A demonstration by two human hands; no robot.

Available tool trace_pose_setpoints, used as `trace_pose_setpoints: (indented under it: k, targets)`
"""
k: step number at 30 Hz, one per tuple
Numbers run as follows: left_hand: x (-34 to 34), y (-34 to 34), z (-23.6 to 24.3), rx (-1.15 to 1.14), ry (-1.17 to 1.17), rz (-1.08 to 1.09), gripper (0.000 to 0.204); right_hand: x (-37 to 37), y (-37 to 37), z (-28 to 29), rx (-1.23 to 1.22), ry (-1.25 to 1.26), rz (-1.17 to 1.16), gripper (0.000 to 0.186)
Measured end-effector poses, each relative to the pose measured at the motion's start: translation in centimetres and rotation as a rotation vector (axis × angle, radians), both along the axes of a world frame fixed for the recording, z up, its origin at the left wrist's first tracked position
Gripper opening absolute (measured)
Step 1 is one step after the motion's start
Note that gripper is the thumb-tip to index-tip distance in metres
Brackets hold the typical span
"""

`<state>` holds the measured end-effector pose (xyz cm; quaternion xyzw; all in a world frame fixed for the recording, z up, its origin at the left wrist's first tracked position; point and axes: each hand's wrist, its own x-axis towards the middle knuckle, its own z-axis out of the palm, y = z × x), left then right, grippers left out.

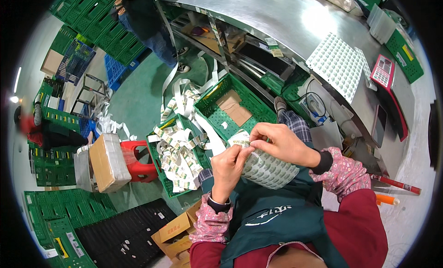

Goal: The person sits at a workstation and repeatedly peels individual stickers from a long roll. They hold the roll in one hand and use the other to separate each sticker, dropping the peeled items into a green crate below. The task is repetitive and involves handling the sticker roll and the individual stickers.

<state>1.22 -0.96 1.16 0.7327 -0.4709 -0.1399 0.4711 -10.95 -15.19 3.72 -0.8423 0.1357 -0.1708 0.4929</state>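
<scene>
Across my lap lies a curved white sheet of labels (pixel 272 170) with rows of small green prints. My left hand (pixel 226 168) is closed, thumb and forefinger pinching at the sheet's upper edge. My right hand (pixel 281 142) is also closed in a pinch there, its fingertips meeting the left ones. The exact bit of label between the fingertips is too small to make out. By my left knee, a green crate (pixel 151 150) holds a heap of printed label strips (pixel 177 162). White backing strips (pixel 210 129) trail over its far side.
Ahead stands another green crate (pixel 263 112) with brown cardboard (pixel 234 108) inside. A metal table (pixel 277 14) at right bears a second label sheet (pixel 336 62) and a red scale (pixel 384 72). Left are a red stool (pixel 140 162), a box (pixel 108 162) and two people (pixel 147 23).
</scene>
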Motion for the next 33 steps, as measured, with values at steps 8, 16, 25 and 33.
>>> trace_pose_setpoints:
  k: [8,16,25,33]
  targets:
    - [-0.3,-2.8,-2.8,0.173,-0.249,0.392,0.048,1.1,2.6,-2.1,-0.370,0.093,-0.225,0.009]
    - [-0.3,-3.6,-3.1,0.258,-0.424,0.458,0.046,1.1,1.6,-2.6,-0.050,-0.004,-0.132,0.011]
    - [6.7,1.1,-4.4,-0.251,0.403,0.114,0.048,-1.9,-2.6,-0.1,1.119,-0.028,-0.053,0.024]
    - [7.7,1.3,0.0,-0.374,0.468,-0.128,0.062,4.2,2.7,-2.9,1.497,0.086,0.377,0.032]
